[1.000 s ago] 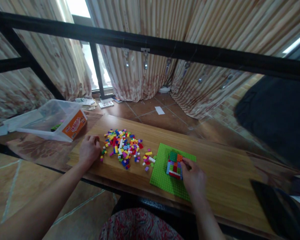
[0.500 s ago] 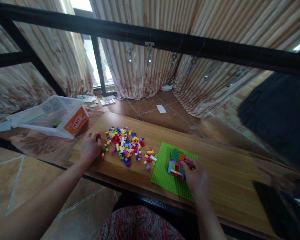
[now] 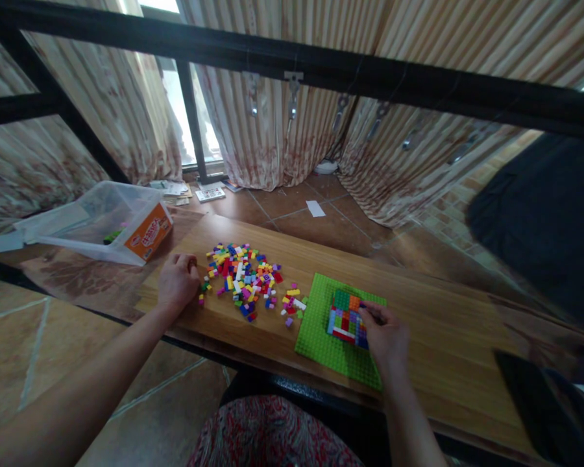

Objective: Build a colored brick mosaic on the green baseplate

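Observation:
My right hand [image 3: 388, 336] is closed, its fingertips at the right edge of a multicoloured toy-brick build [image 3: 343, 319]. Whatever those fingers hold is hidden. Underneath lies a green studded baseplate [image 3: 314, 334]; the build shows green, orange, red, white, purple and blue bricks on top. My left hand [image 3: 179, 282] rests on the wooden board with its fingers curled in, and its palm is out of sight. Just to its right spreads a pile of loose toy bricks [image 3: 243, 275]. A smaller group of bricks [image 3: 292, 305] lies against the baseplate's left side.
On the left stands a clear plastic box [image 3: 90, 224] with an orange label and some green pieces inside. A black metal bar [image 3: 272, 58] crosses above the wooden board [image 3: 433, 331]. A dark flat object [image 3: 525, 395] sits at the board's right end.
My right hand has shifted slightly right, uncovering more of the build's right side. The left hand stays curled in the same place. The camera view has tilted a little.

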Tool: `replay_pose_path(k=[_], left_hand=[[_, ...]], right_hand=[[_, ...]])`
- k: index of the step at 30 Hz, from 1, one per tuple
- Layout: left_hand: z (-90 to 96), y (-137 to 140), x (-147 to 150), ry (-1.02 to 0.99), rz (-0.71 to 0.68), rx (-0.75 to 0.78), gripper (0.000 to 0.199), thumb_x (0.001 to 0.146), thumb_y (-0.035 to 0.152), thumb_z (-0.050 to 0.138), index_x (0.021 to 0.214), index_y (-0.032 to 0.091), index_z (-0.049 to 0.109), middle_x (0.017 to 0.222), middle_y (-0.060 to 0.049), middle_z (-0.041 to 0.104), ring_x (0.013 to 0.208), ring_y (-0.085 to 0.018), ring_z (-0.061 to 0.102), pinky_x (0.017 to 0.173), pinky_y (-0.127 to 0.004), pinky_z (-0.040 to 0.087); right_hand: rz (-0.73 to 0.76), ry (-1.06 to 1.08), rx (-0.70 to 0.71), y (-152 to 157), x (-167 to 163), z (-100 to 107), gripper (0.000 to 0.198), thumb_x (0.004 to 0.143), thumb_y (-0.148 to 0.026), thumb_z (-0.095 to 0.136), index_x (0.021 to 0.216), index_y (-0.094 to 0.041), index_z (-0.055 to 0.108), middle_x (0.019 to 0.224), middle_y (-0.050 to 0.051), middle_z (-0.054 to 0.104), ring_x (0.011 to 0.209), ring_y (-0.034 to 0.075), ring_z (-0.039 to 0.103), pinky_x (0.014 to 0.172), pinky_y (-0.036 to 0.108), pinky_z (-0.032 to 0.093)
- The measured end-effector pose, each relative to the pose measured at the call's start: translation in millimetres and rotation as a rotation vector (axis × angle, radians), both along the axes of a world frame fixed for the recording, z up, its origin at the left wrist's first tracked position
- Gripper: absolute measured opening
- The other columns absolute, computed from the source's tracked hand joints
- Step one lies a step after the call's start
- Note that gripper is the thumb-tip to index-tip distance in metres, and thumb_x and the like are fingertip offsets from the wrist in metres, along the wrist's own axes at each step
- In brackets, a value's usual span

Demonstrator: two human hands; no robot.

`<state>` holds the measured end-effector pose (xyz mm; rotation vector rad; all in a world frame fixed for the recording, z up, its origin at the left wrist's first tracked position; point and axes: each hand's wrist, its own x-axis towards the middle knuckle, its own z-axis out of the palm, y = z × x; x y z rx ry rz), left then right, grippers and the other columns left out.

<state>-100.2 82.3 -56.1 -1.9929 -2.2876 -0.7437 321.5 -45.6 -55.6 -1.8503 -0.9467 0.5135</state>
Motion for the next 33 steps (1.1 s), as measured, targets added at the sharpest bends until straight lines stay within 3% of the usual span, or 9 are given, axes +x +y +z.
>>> replay_pose_path(k=[6, 19, 26, 30, 33], left_hand=[[0.5, -1.0, 0.3, -0.002, 0.006, 0.003, 0.029, 0.083, 0.024, 0.043, 0.098, 0.018, 0.067, 0.104, -0.012, 0.063, 0.099, -0.026, 0.059, 0.086, -0.037, 0.048], [-0.3, -0.6, -0.1, -0.008, -0.001, 0.007, 0.027, 0.084, 0.024, 0.043, 0.095, 0.019, 0.066, 0.104, -0.011, 0.063, 0.098, -0.026, 0.060, 0.084, -0.035, 0.048], [-1.1, -0.3, -0.9, -0.017, -0.011, 0.012, 0.027, 0.085, 0.024, 0.042, 0.094, 0.018, 0.066, 0.103, -0.011, 0.062, 0.098, -0.025, 0.060, 0.086, -0.034, 0.047], [-1.8, -0.6, -0.5, -0.021, -0.009, 0.009, 0.027, 0.085, 0.024, 0.043, 0.095, 0.018, 0.066, 0.103, -0.012, 0.063, 0.097, -0.025, 0.060, 0.086, -0.036, 0.047], [-1.2, -1.3, 0.6, -0.022, -0.007, 0.005, 0.026, 0.085, 0.022, 0.043, 0.095, 0.017, 0.067, 0.102, -0.012, 0.062, 0.097, -0.026, 0.059, 0.086, -0.036, 0.047]], right_hand=[[-0.015, 0.102, 0.012, 3.4, -0.7, 2.4, 0.043, 0.063, -0.049, 0.072, 0.089, -0.015, 0.073, 0.074, 0.009, 0.075, 0.064, 0.021, 0.068, 0.061, 0.033, 0.053], [0.003, 0.063, -0.066, 3.3, 2.7, 7.2, 0.049, 0.065, -0.045, 0.072, 0.103, -0.014, 0.069, 0.076, 0.008, 0.075, 0.064, 0.021, 0.068, 0.062, 0.033, 0.053], [-0.140, 0.107, 0.026, -6.6, 6.2, 6.2, 0.053, 0.068, -0.046, 0.070, 0.107, -0.011, 0.068, 0.078, 0.009, 0.074, 0.064, 0.021, 0.068, 0.061, 0.032, 0.053], [-0.105, 0.066, 0.095, -8.8, -9.8, 19.1, 0.047, 0.072, -0.047, 0.068, 0.103, -0.013, 0.070, 0.084, 0.011, 0.074, 0.072, 0.023, 0.069, 0.067, 0.034, 0.054], [0.012, 0.005, 0.094, -7.4, -38.0, 29.8, 0.038, 0.077, -0.047, 0.064, 0.098, -0.016, 0.071, 0.092, 0.011, 0.075, 0.081, 0.023, 0.069, 0.078, 0.037, 0.054]])
